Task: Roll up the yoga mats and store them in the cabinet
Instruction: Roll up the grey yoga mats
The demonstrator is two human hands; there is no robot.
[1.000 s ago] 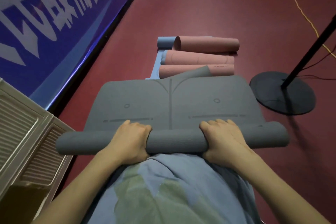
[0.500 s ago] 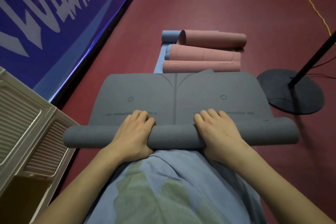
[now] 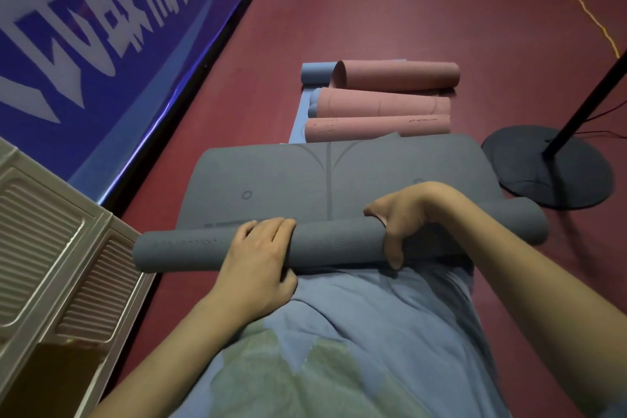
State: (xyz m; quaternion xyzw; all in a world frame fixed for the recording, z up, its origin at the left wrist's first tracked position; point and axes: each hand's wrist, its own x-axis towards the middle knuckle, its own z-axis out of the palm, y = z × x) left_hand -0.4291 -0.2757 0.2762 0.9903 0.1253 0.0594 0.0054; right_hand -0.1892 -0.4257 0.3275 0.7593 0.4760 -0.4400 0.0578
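Note:
A grey yoga mat (image 3: pixel 332 176) lies on the red floor in front of me, its near end wound into a thick roll (image 3: pixel 336 243). My left hand (image 3: pixel 258 254) rests palm down on the roll left of centre. My right hand (image 3: pixel 400 217) wraps over the roll from the far side, thumb hooked on its near face. The roll's left end sits raised and nearer than its right end. Beyond the flat part lie three rolled pink mats (image 3: pixel 383 105) on a light blue mat (image 3: pixel 298 122).
A beige cabinet (image 3: pixel 51 248) with ribbed panels stands at my left, close to the roll's left end. A blue banner wall (image 3: pixel 112 27) runs along the left. A black stand with round base (image 3: pixel 549 166) sits to the right, with cables behind it.
My right hand has shifted from pressing on top of the roll to gripping over it from the far side. The roll has advanced a little and tilted, left end nearer.

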